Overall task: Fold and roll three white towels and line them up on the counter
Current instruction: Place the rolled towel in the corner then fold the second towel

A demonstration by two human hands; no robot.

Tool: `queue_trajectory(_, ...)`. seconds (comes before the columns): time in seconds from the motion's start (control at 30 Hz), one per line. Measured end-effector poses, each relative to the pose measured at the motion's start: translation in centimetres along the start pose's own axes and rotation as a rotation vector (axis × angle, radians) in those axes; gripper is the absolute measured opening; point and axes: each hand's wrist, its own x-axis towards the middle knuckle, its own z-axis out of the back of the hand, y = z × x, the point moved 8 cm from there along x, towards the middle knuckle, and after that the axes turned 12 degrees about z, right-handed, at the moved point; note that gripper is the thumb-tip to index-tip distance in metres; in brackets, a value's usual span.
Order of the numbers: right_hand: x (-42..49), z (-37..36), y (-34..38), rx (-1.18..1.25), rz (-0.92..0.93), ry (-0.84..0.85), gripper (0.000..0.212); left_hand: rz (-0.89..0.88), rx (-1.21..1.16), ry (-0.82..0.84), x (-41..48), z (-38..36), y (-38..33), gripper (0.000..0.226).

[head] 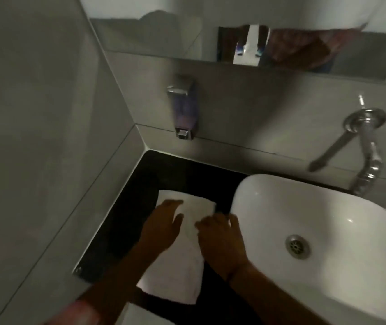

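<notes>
A white towel (178,273) lies flat in a long folded strip on the black counter (121,221), left of the basin. My left hand (161,224) rests palm down on the towel's far left part, fingers spread. My right hand (220,238) presses on the towel's right edge, close to the basin, its fingers curled over the cloth. The middle of the towel is hidden under both hands. No other towel shows on the counter.
A white basin (328,231) fills the right side. A chrome tap (351,141) sticks out of the back wall above it. A soap dispenser (182,106) hangs on the wall over the counter. A tiled wall (35,137) closes the left; a mirror (234,43) runs above.
</notes>
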Motion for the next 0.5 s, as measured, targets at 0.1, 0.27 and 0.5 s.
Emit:
queue_trajectory(0.1, 8.6, -4.5, -2.4, -0.113, -0.110, 0.298, 0.040, -0.099, 0.153, -0.023, 7.3, 0.9, -0.5, 0.060)
queue_trajectory(0.27, 12.8, -8.1, -6.0, -0.341, -0.184, 0.376, 0.039, -0.272, 0.460, -0.006, 13.2, -1.2, 0.3, 0.063)
queue_trajectory(0.5, 10.7, -6.4, -4.5, -0.117, -0.169, 0.302, 0.027, -0.356, 0.438, 0.011, 10.7, 2.4, 0.5, 0.027)
